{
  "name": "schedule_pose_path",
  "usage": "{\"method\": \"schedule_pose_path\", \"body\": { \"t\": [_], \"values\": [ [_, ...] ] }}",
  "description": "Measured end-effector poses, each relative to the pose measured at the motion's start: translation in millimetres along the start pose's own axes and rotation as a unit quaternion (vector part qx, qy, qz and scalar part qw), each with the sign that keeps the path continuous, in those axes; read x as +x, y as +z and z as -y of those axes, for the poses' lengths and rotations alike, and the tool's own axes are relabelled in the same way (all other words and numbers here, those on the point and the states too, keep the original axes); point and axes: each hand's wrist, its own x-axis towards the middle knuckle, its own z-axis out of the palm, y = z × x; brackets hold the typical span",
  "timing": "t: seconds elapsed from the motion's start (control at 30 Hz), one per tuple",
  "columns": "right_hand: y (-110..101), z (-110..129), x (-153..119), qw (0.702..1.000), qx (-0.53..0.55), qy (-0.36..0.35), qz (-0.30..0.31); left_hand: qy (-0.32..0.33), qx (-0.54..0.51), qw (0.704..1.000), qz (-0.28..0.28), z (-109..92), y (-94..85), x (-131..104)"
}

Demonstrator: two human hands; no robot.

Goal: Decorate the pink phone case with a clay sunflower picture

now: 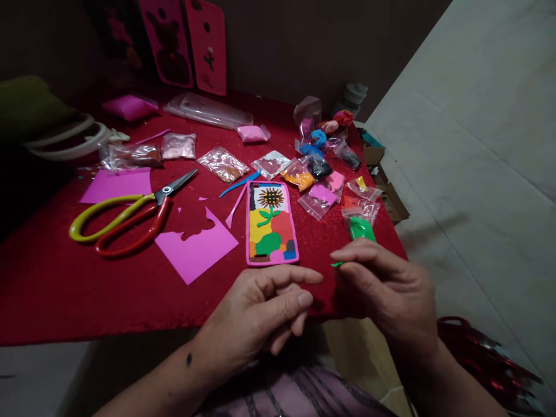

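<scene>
Between thumb and fingers, my right hand (386, 289) pinches a tiny piece of green clay (336, 264). Just beyond that hand lies a clear bag of green clay (361, 227). My left hand (273, 304) hovers at the table's front edge, fingers loosely apart with nothing in them. A phone case (273, 225) lies flat right beyond my left hand. Pink clay rims it, and patches of coloured clay cover it, with a sunflower (271, 198) on a white patch and a green stem below. A pink modelling tool (236, 207) and a blue one (240, 184) rest beside the case.
Scissors (152, 214) with yellow and red handles lie at left, by a cut pink sheet (197, 246). Several bags of coloured clay (319, 197) spread across the red tablecloth (108, 295). Decorated phone cases (207, 49) stand at the back. Cardboard boxes (391, 200) sit right of the table.
</scene>
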Motion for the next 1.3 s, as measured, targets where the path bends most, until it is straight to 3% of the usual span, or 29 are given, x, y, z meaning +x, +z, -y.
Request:
{"method": "schedule_pose_path", "body": {
  "t": [0.1, 0.17, 0.3, 0.43, 0.6, 0.77, 0.97, 1.13, 1.23, 1.3],
  "values": [
    [-2.4, 2.4, 18.4, 0.962, 0.199, 0.181, 0.046, 0.023, 0.017, 0.999, -0.015, -1.4, 1.3, -5.2],
    [-1.3, 4.3, 34.3, 0.933, 0.276, 0.22, 0.065, 0.048, 0.06, 0.997, -0.029, -1.8, 2.5, -8.9],
    [3.2, 7.9, 67.1, 0.915, 0.324, 0.227, 0.085, 0.133, 0.19, 0.971, -0.059, 4.5, 2.2, -10.9],
    [8.7, 0.5, 89.3, 0.928, 0.303, 0.199, 0.092, 0.204, 0.308, 0.928, -0.048, 13.6, -2.8, -6.5],
    [15.9, -24.1, 93.1, 0.939, 0.293, 0.16, 0.081, 0.259, 0.391, 0.882, -0.035, 11.8, -7.4, -4.6],
    [15.6, -32.5, 86.8, 0.929, 0.3, 0.193, 0.1, 0.286, 0.422, 0.86, -0.037, 5.4, -6.8, -4.9],
    [14.6, -31.5, 87.4, 0.894, 0.348, 0.263, 0.099, 0.239, 0.436, 0.867, -0.034, 3.4, -6.6, -6.1],
    [13.7, -33.3, 89.3, 0.879, 0.381, 0.272, 0.093, 0.21, 0.416, 0.884, -0.024, 3.7, -4.4, -3.8],
    [12.6, -32.6, 90.5, 0.877, 0.387, 0.27, 0.092, 0.155, 0.398, 0.904, 0.004, -9.5, -7.6, -12.7],
    [12.0, -32.0, 90.9, 0.878, 0.386, 0.268, 0.092, 0.164, 0.399, 0.902, 0.002, -27.0, -12.8, -26.1]
  ]
}}
